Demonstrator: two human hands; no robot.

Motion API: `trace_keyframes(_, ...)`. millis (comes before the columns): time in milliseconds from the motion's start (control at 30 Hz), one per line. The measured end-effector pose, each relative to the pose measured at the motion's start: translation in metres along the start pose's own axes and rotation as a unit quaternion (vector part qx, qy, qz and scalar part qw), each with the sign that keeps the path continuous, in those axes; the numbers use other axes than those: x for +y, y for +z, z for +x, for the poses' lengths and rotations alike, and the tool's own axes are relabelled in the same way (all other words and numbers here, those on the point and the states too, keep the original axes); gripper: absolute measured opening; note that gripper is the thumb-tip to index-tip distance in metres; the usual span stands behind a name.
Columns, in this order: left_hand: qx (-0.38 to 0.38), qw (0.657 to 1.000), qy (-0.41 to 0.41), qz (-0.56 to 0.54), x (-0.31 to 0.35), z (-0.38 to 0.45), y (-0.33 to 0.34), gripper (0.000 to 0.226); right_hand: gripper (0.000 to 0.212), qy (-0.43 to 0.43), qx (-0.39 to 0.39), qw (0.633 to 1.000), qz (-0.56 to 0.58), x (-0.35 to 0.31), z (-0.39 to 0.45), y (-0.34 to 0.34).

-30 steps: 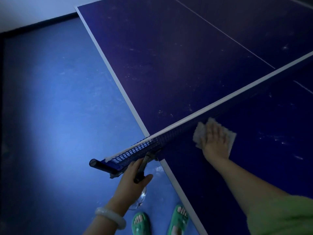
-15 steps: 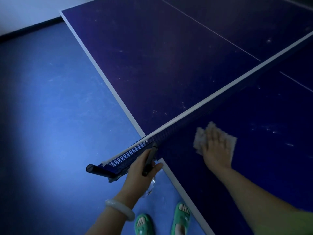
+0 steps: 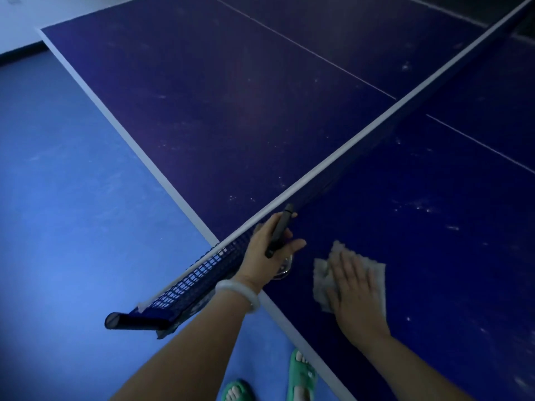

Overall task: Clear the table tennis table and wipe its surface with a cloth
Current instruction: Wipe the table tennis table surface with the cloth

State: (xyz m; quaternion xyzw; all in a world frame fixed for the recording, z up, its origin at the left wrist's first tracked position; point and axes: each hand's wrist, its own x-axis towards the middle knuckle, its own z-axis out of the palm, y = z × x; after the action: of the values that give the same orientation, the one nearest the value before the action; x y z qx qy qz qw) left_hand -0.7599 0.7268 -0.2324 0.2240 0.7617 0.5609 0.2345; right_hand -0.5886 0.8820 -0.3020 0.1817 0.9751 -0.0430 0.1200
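Low and right of centre in the frame, the right hand (image 3: 354, 287) lies flat on the cloth (image 3: 322, 277), its fingers (image 3: 347, 267) straight and spread so the palm's weight presses the pale, rumpled square against the dark blue table (image 3: 231, 96); that flat posture suits wiping, since it keeps as much of the cloth as possible in contact with the surface. The cloth sits on the nearer half of the table, just beside the net (image 3: 202, 273) and close to the white edge line. The left hand (image 3: 269, 247), in the lower middle of the frame, is curled around a slim dark pen-like object (image 3: 279, 231), and something clear and glassy (image 3: 285, 267) shows beneath its palm, though what it is cannot be told. Holding these off the surface appears to keep the wiping path free. The hand is at the net's top band, perhaps steadying it. Pale specks and smears dot both halves, so much wiping seems left. A bangle (image 3: 238, 293) circles the left wrist, and green sandals (image 3: 301, 374) stand on the blue floor (image 3: 72, 198) at the bottom.
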Motion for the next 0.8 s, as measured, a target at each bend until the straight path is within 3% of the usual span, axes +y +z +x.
trace_keyframes(133, -0.030, 0.999, -0.011, 0.042, -0.005, 0.008, -0.001, 0.062, 0.064, 0.141, 0.009, 0.989, 0.051, 0.017, 0.025, 0.003)
trace_keyframes(233, -0.029, 0.996, -0.049, 0.062, -0.009, 0.004, -0.003, 0.063, 0.062, 0.196, 0.011, 0.976, 0.091, -0.012, 0.028, 0.005)
trace_keyframes(333, -0.021, 0.995, -0.088, 0.043, -0.012, -0.002, -0.004, 0.074, 0.063, 0.127, 0.027, 0.989, 0.067, -0.054, 0.004, 0.011)
trace_keyframes(400, -0.022, 0.990, -0.102, 0.095, -0.014, -0.007, -0.005, 0.085, 0.066, 0.063, 0.015, 0.997, 0.052, -0.069, -0.019, 0.014)
trace_keyframes(467, 0.000, 0.982, -0.127, 0.138, -0.015, -0.021, -0.006, 0.093, 0.064, 0.013, 0.014, 0.998, 0.053, -0.059, -0.043, 0.016)
trace_keyframes(533, 0.071, 0.980, -0.137, 0.127, -0.017, -0.048, -0.004, 0.083, 0.063, 0.006, 0.018, 1.000, 0.023, -0.026, -0.063, 0.019)
trace_keyframes(633, 0.161, 0.971, -0.109, 0.139, -0.027, -0.100, 0.008, 0.050, 0.061, 0.144, 0.029, 0.988, 0.040, 0.034, -0.081, 0.021)
trace_keyframes(733, 0.092, 0.977, -0.060, 0.184, -0.037, -0.127, 0.027, 0.036, 0.058, 0.323, 0.038, 0.940, 0.106, 0.044, -0.073, 0.019)
trace_keyframes(800, 0.038, 0.975, -0.013, 0.218, -0.036, -0.126, 0.041, 0.033, 0.061, 0.335, 0.045, 0.936, 0.097, 0.020, -0.064, 0.015)
